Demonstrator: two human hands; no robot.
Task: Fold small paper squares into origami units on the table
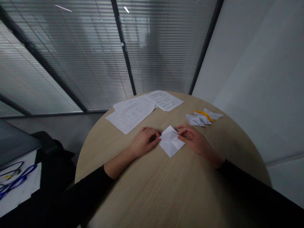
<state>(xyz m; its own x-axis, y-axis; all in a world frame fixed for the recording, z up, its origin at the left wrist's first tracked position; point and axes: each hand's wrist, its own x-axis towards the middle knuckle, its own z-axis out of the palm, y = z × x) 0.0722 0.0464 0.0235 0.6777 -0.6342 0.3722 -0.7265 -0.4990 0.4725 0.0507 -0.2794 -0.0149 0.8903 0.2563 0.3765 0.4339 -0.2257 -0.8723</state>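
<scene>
A creased square of white origami paper [170, 142] lies turned like a diamond on the wooden table, its folds crossing near the middle. My left hand [146, 141] pinches its left corner between thumb and fingers. On the opposite side, my right hand [193, 139] has its fingertips closed at the paper's upper right edge and right corner. Both forearms rest along the tabletop. Behind my right hand sit several folded white paper pieces [196, 119] with a yellow folded piece [204, 115] among them.
Printed sheets [135, 112] overlap at the far left of the round table [147, 190]. A glass partition with blinds [161, 63] stands behind it, a pale wall [266, 79] at right. Lower left, blue cords [20, 182] lie on white papers beside a dark chair-like shape [54, 158].
</scene>
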